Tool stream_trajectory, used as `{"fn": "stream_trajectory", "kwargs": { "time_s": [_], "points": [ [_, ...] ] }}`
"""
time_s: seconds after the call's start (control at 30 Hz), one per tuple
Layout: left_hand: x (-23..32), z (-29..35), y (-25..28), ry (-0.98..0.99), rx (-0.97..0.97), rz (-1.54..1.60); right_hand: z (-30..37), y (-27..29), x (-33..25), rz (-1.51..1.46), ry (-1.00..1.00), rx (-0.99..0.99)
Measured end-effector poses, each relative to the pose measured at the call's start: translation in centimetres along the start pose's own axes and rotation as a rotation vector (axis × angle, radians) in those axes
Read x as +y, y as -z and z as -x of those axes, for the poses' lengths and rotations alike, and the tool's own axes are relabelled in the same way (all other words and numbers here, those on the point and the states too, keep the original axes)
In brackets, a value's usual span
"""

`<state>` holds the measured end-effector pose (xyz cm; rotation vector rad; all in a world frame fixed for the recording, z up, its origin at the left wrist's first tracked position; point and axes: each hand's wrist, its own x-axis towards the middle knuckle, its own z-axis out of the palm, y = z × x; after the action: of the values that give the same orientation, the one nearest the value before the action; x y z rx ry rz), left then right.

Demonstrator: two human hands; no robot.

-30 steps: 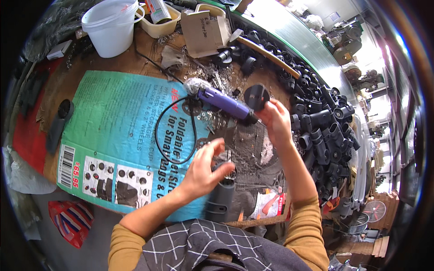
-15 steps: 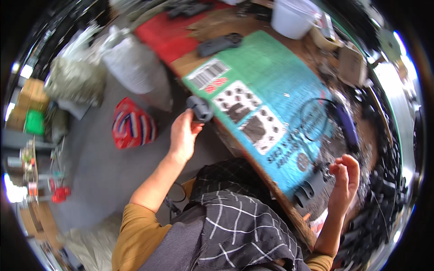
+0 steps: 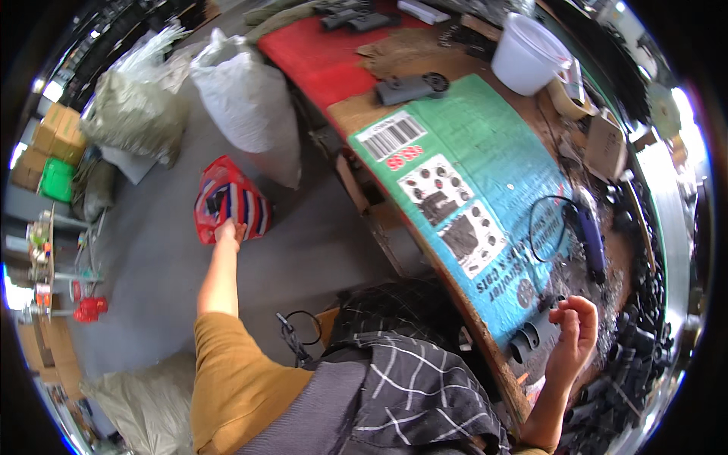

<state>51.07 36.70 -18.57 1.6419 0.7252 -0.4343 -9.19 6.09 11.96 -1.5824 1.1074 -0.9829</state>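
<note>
Your left hand point(image 3: 227, 230) is stretched out and down to the red, blue and white striped bag point(image 3: 230, 206) on the floor, well apart from the tabletop point(image 3: 356, 114). The fingertips sit at the bag's lower rim; whether the fingers are pinching something inside or lying loose, you cannot tell, since the hand is small and seen end-on.

Your right hand point(image 3: 575, 334) hovers at the near edge of the tabletop with its fingers point(image 3: 585, 309) loosely curled and holding nothing, just beside a dark plastic part point(image 3: 531, 337) that lies on the green printed sheet point(image 3: 485, 182). The purple rotary tool point(image 3: 590, 236) rests unheld further along, its black cord looped on the sheet.

Judging by the layout, the work is partway: a large heap of black parts point(image 3: 644, 341) lies along the right side, one part waits by your right hand, and the tool is set down while you reach for the bag.
</note>
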Motion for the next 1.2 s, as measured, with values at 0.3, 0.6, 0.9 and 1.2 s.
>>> {"fn": "stream_trajectory", "kwargs": {
  "time_s": [0.3,0.6,0.9,1.2],
  "points": [
    [-1.0,31.2,-19.0,-1.265,-0.794,-0.027,-8.7,13.0,7.3,0.291,-0.013,0.38],
    [-6.1,50.3,-26.5,-1.33,-1.372,-0.014,-29.2,21.6,19.4,0.792,-0.149,0.629],
    [-8.4,55.4,-27.0,-1.037,-1.671,-0.138,-27.7,21.0,18.1,0.466,-0.136,0.736],
    [-12.1,61.9,-27.3,-0.427,-1.977,-0.412,-4.8,10.8,6.9,-0.407,-0.196,0.17]
  ]
}}
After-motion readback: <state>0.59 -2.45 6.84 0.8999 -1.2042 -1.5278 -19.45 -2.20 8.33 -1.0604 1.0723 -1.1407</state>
